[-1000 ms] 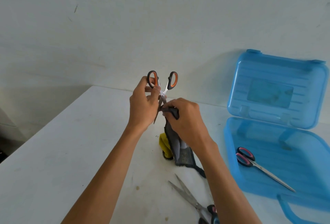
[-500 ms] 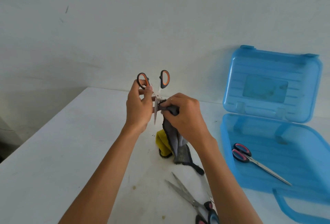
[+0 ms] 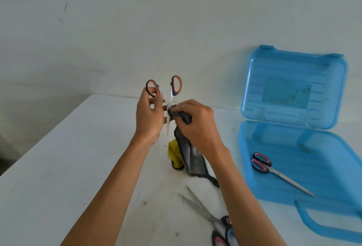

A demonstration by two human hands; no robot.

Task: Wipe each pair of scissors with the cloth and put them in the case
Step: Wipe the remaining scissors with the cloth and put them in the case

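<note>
Orange scissors [image 3: 173,94], blade hidden in cloth [image 3: 188,147], table scissors [image 3: 205,213] cropped

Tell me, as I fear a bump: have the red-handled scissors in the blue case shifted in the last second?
No. The red-handled scissors keep their place in the blue case, handles by its left wall.

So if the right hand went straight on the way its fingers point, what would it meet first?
The orange-handled scissors: the right hand presses the cloth against their blades. Just beyond is the left hand, though depth is unclear.
</note>
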